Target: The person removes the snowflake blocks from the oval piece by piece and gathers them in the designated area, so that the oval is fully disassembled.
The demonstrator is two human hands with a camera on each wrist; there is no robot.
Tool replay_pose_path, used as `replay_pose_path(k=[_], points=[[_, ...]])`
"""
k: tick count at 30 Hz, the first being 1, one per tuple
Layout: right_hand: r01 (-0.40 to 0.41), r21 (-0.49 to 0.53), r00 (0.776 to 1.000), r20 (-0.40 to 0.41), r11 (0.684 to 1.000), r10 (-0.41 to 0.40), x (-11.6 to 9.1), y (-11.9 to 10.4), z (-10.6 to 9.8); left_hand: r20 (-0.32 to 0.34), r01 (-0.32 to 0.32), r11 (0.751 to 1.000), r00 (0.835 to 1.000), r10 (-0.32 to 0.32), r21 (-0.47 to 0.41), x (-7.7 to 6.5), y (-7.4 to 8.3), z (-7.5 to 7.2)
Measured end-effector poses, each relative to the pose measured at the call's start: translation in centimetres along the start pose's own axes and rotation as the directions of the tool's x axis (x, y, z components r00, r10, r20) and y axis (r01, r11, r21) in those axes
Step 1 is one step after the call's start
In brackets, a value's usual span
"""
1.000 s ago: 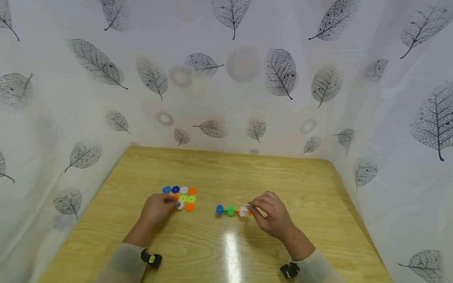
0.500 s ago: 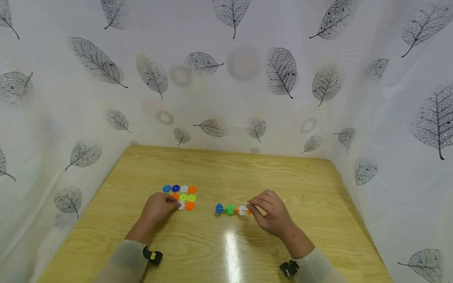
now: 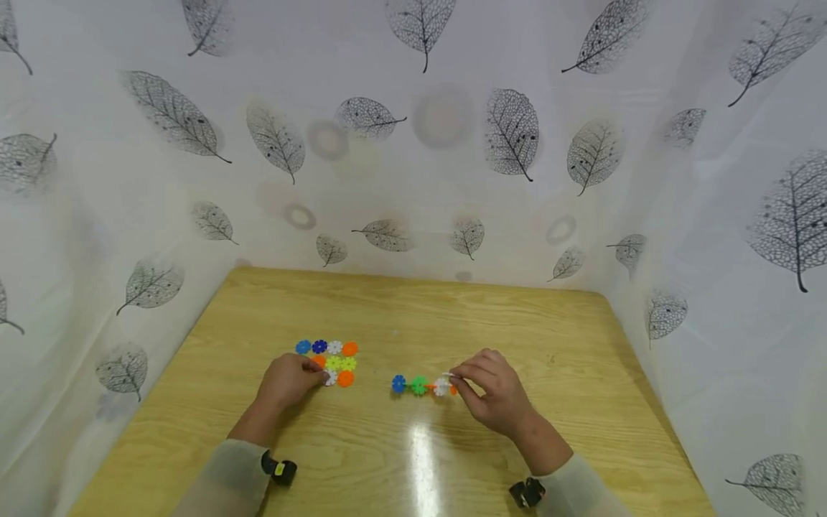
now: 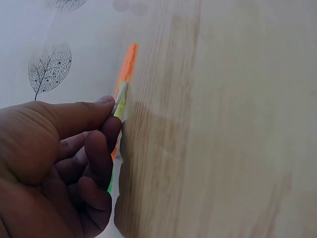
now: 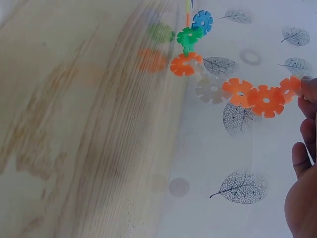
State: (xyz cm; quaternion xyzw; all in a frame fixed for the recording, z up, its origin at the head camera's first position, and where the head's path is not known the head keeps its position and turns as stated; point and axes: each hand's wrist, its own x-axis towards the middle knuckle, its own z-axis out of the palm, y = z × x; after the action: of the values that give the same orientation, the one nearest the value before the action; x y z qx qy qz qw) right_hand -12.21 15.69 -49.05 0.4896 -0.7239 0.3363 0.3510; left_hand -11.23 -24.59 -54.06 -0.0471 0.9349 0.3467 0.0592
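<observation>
Your right hand (image 3: 494, 393) pinches the near end of the disc chain (image 3: 421, 386), whose long axis runs sideways above the counter (image 3: 362, 445) toward your left hand (image 3: 289, 379), its blue end (image 3: 398, 384) pointing that way. Your left hand, well apart from that end, pinches a white disc (image 3: 332, 378) at the near edge of the loose discs (image 3: 333, 362), left of the chain.
</observation>
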Motion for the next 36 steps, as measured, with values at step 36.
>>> replay_pose_path(k=[36], points=[[0.001,0.003,1.0,-0.009,1.0,-0.001,0.2,-0.2,0.2,0.002,-0.231,0.941,0.971,0.239,-0.246,-1.8,7.0,-0.7]])
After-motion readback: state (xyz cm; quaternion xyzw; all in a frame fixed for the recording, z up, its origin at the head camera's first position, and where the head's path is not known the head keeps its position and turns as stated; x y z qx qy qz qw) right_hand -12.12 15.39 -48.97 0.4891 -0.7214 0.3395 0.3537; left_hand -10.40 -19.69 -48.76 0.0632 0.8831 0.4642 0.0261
